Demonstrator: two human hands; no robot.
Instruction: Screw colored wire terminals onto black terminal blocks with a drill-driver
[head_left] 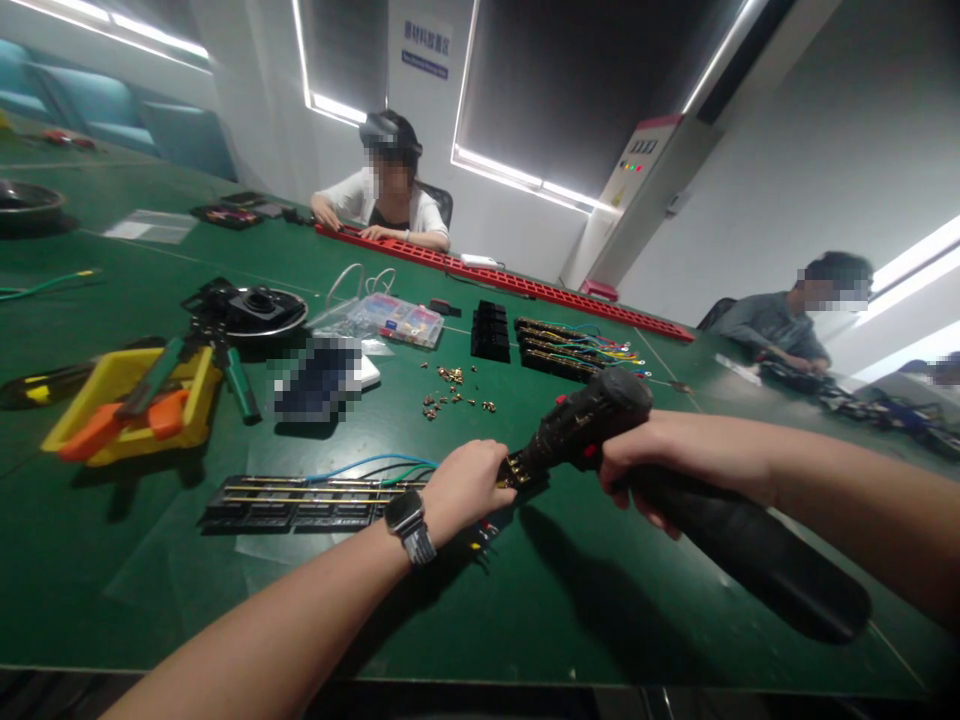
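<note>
A black cordless screwdriver (600, 410) is gripped in my right hand (667, 460), its tip pointing left at the end of a long black strip (300, 505) with brass bars. Fingers pressed together, my left hand (469, 485) holds the right end of that strip beside the tool's tip. Blue and green wires (367, 463) run along the strip's back edge. Small lugs (484, 540) on wire ends stick out below my left hand. Loose brass screws (451, 376) lie scattered on the table behind the strip.
Behind lie wired black strips (559, 348), black blocks (490, 330) and a parts box (397, 320). At left are a yellow bin (199, 405) with green-handled pliers and a round dish (296, 318). Two people sit across the green table (315, 620), near a red rail (525, 283).
</note>
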